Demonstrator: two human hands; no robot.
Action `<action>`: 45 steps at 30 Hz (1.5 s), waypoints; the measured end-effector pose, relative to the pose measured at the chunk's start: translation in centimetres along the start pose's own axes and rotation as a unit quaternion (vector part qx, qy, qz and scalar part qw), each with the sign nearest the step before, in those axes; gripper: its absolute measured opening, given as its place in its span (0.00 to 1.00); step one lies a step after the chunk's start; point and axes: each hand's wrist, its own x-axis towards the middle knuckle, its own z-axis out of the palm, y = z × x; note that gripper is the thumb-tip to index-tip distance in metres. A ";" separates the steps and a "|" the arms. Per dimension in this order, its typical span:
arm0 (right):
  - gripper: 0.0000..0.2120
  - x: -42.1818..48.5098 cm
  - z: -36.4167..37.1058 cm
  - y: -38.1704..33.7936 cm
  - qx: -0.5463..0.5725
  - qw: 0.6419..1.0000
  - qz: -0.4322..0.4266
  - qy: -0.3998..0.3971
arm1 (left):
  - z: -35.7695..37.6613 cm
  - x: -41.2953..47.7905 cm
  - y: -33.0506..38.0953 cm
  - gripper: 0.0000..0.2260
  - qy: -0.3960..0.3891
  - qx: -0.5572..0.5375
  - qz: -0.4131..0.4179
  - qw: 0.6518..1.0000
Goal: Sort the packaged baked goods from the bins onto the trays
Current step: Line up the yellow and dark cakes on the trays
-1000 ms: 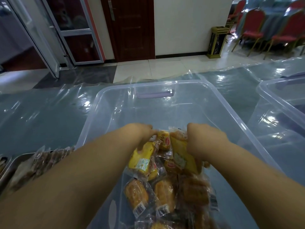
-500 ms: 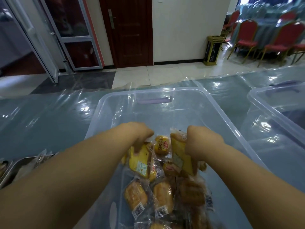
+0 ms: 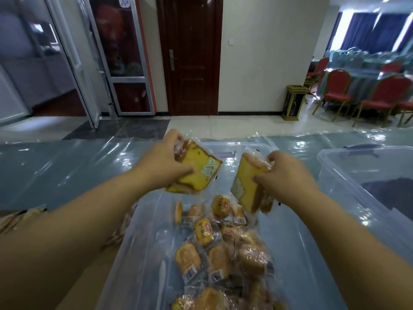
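Head view. The left hand (image 3: 164, 163) is closed around a wrapped yellow cake slice (image 3: 196, 170), thumb across its face and fingers behind its far edge, holding it tilted above the far end of the clear plastic bin (image 3: 143, 247). The right hand (image 3: 285, 175) is likewise clenched on a second wrapped cake slice (image 3: 247, 184), which hangs nearly on edge, its lower corner pointing down toward the bin. The 2 slices are near each other but apart, each clear of the contents beneath. Below and nearer than both hands, a heap of packaged buns (image 3: 214, 253) lies on the bin floor, several wrappers showing barcode labels. To the right of the right hand stands a second clear bin (image 3: 339, 173); what lies in it cannot be made out. Below the left forearm, at the frame's left edge, more wrapped goods (image 3: 15, 220) lie blurred. Both bins rest on a desk (image 3: 67, 171) covered with clear plastic sheeting.
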 end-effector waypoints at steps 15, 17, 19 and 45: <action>0.16 -14.6 2.5 -14.2 0.288 0.938 -0.153 0.116 | -12.8 -18.8 -5.6 0.20 0.254 -0.184 -0.018 0.950; 0.16 -17.3 4.6 -17.3 0.312 0.930 -0.169 0.100 | -14.9 -21.8 -8.1 0.19 0.257 -0.181 -0.035 0.949; 0.17 -19.8 7.1 -20.4 0.319 0.929 -0.171 0.079 | -17.0 -24.9 -10.9 0.20 0.261 -0.177 -0.053 0.948; 0.18 -24.2 38.1 -41.9 0.178 0.957 -0.095 -0.209 | -27.9 -34.4 -43.5 0.14 0.212 -0.152 -0.260 0.930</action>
